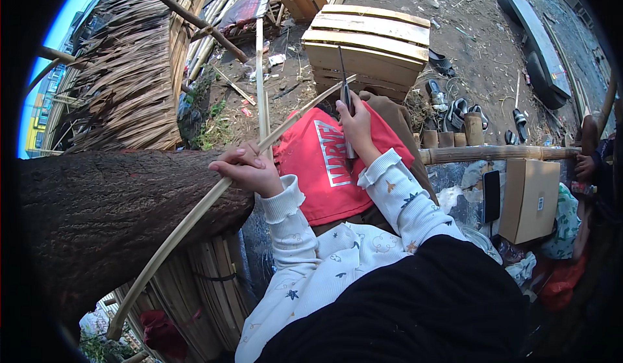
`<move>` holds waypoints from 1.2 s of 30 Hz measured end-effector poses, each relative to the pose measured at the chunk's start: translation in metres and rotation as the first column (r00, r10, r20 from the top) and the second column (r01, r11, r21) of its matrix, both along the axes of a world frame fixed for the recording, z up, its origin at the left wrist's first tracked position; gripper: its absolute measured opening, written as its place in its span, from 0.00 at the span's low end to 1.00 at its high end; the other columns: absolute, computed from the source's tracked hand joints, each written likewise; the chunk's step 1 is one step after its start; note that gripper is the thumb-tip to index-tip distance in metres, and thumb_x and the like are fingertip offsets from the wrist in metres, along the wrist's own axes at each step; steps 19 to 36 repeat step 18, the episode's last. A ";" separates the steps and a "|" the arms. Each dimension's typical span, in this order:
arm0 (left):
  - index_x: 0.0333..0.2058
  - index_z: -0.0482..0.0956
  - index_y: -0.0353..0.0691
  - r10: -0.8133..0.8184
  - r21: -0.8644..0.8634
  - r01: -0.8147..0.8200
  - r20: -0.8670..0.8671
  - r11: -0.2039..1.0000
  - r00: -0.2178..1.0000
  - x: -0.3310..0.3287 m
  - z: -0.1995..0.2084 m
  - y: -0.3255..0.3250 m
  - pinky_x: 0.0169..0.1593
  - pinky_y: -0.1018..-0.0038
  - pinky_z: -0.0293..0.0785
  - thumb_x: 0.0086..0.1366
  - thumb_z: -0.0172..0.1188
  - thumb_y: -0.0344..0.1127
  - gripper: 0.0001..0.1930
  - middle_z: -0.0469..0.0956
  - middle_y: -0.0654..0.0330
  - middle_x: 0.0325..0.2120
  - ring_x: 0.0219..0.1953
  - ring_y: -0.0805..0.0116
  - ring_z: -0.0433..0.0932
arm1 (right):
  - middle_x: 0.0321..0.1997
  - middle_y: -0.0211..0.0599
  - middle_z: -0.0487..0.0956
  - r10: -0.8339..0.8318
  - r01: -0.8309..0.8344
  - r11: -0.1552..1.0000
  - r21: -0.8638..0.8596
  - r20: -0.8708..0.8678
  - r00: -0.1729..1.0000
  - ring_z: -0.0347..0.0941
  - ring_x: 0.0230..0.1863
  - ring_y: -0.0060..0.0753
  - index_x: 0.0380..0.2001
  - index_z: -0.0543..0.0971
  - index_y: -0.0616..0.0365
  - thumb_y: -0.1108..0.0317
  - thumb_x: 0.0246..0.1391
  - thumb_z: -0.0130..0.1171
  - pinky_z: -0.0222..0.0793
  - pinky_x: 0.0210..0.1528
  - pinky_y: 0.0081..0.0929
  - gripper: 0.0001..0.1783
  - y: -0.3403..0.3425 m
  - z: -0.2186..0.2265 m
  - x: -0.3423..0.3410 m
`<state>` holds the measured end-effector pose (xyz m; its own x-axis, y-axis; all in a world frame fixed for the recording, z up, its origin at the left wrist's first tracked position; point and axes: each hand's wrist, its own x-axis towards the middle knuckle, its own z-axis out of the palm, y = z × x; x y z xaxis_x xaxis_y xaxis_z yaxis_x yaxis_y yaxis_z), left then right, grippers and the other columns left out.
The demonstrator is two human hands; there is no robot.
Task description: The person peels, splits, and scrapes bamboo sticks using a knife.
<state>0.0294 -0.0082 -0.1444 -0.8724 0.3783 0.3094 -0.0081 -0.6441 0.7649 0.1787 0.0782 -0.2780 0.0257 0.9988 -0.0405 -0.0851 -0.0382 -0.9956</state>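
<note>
A long pale bamboo strip (175, 236) runs from the lower left up across my lap, its far end close to the knife. My left hand (248, 168) is closed around its middle. In my right hand (357, 126) is a knife (344, 74) with a thin dark blade pointing up and away from me; the fingers wrap its handle. The strip's far end passes just beside the blade; whether they touch I cannot tell. Beneath both hands, a red cloth (318, 197) with white lettering covers my lap.
A thick tree trunk (130, 207) lies at my left, with bundled slats (214, 278) below it. Ahead stands a wooden crate (366, 38). A bamboo rail (500, 154), cardboard box (529, 200) and phone (491, 196) are at right. Another person's hand (585, 167) rests by the rail's end.
</note>
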 end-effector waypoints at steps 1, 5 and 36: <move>0.20 0.64 0.45 -0.014 0.021 0.015 -0.042 1.000 0.999 0.000 0.002 -0.001 0.18 0.79 0.43 0.73 0.36 0.58 0.27 0.45 0.71 0.08 0.10 0.79 0.42 | 0.30 0.35 0.77 0.004 -0.004 1.000 -0.013 0.002 1.000 0.69 0.21 0.19 0.55 0.70 0.62 0.61 0.60 0.55 0.67 0.24 0.21 0.24 0.000 0.000 0.000; 0.20 0.64 0.45 0.039 -0.038 -0.038 0.011 0.999 0.999 0.000 0.005 -0.002 0.19 0.79 0.44 0.73 0.36 0.57 0.27 0.45 0.71 0.08 0.11 0.79 0.43 | 0.30 0.35 0.77 -0.002 0.002 0.999 -0.035 0.009 1.000 0.70 0.21 0.19 0.55 0.70 0.62 0.62 0.59 0.56 0.68 0.25 0.22 0.24 0.000 0.000 0.000; 0.21 0.66 0.45 -0.025 0.010 0.025 -0.053 1.000 0.998 -0.010 0.000 -0.005 0.19 0.79 0.43 0.72 0.38 0.58 0.27 0.46 0.72 0.06 0.10 0.80 0.43 | 0.29 0.34 0.77 -0.004 0.004 0.996 -0.091 -0.007 1.000 0.71 0.21 0.20 0.55 0.71 0.61 0.62 0.59 0.56 0.69 0.24 0.22 0.24 0.002 -0.003 0.002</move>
